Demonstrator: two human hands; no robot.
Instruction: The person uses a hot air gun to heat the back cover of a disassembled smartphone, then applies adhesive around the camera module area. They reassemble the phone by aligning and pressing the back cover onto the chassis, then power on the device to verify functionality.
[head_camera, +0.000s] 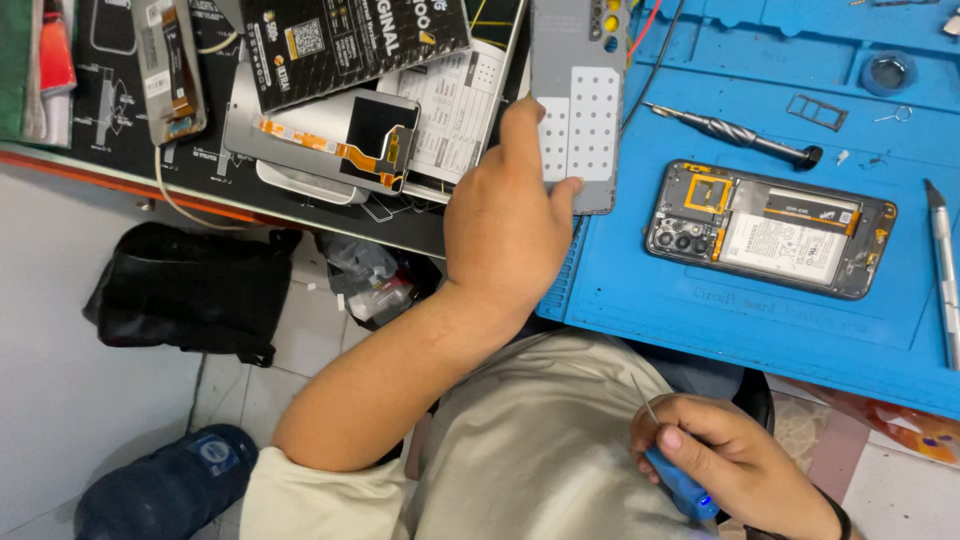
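My left hand rests on the near end of a grey plate with white perforated pads, fingers pinching its edge at the left rim of the blue work mat. My right hand is low by my lap, holding a blue-handled screwdriver with its thin tip pointing up. An opened phone lies on the mat, back cover off, showing battery, camera cluster and yellow flex parts.
A black-handled screwdriver and a SIM tray lie behind the phone. A metal tool lies at the mat's right. Replacement screens and a black box crowd the left bench. A black bag sits on the floor.
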